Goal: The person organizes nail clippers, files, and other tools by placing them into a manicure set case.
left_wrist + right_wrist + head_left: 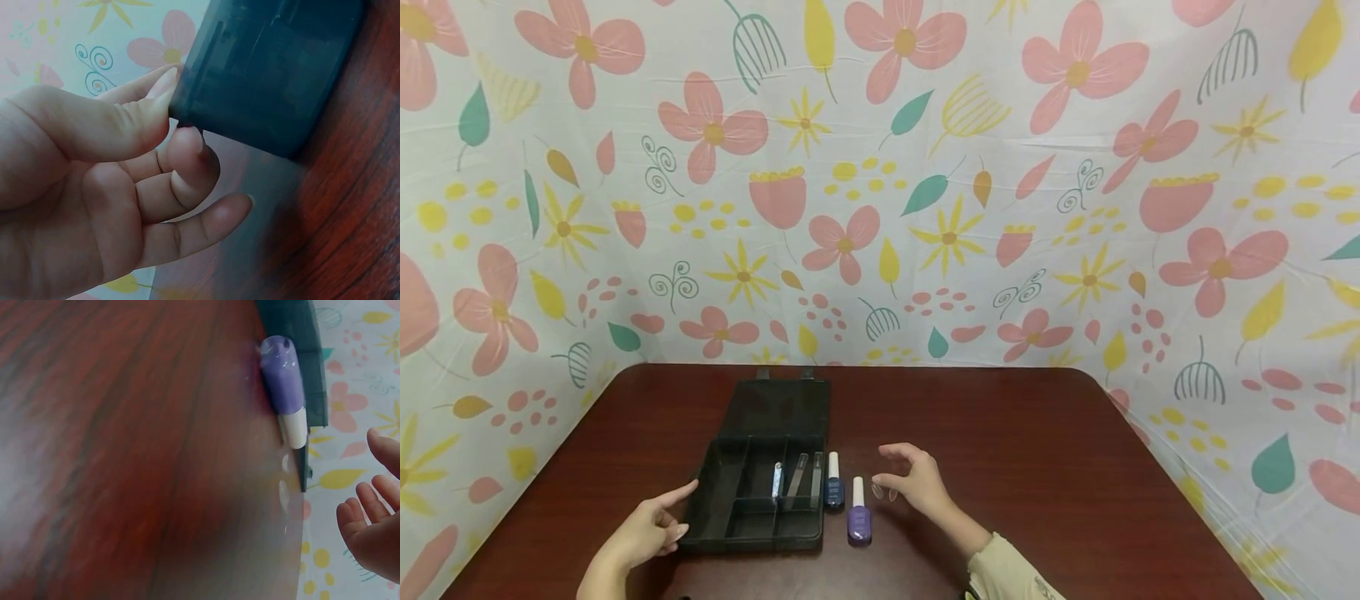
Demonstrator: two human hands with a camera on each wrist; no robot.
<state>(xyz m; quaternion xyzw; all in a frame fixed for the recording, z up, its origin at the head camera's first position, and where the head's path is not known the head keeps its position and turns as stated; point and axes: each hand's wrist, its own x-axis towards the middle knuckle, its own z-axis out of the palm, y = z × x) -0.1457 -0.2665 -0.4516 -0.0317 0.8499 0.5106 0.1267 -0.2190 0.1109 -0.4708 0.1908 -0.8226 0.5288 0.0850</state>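
My left hand (643, 529) holds the left side of a black divided box (718, 546) near its front corner. In the left wrist view the thumb and fingers pinch that corner of the box (269, 75). Across the table, my right hand (917, 483) is held with thumb and fingers apart and nothing between them. Below its thumb lie small clear oval pieces (892, 495), also visible in the right wrist view as pale ovals (284, 495). Beside them stands a purple nail polish bottle (859, 525) with a white cap.
A dark blue nail polish bottle (834, 493) stands against the box's right side. Inside the box lie a nail clipper (777, 482) and two slim metallic tools (797, 477). The open lid (778, 408) extends back toward the flowered cloth (842, 292) behind the brown table (1000, 417).
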